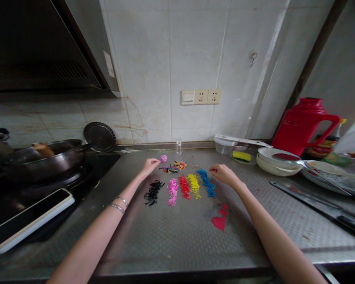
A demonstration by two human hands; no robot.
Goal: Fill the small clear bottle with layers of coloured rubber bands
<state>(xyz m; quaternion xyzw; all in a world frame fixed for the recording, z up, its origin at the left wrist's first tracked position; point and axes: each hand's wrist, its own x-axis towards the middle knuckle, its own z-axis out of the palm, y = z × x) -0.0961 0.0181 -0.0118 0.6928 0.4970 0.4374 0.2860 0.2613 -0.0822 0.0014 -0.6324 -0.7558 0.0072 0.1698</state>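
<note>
On the metal counter lie sorted rows of small bands that look like rubber bands: black (pixel 154 192), pink (pixel 172 191), red (pixel 184 186), yellow (pixel 194 185) and blue (pixel 206 183). Behind them sits a mixed-colour pile of bands (pixel 174 167). My left hand (pixel 150 165) is closed in a pinch left of that pile, close to a small pink ball (pixel 163 158). At the upper right of the blue row, my right hand (pixel 224 173) is closed with its fingertips together. Whatever either hand holds is too small to make out.
A small clear glass bottle (pixel 178 146) stands by the wall. On the left are a pan (pixel 47 159) and a white-edged device (pixel 32 221). To the right are bowls (pixel 276 169), a red thermos (pixel 303 126), a knife (pixel 313 205) and a yellow sponge (pixel 241 156).
</note>
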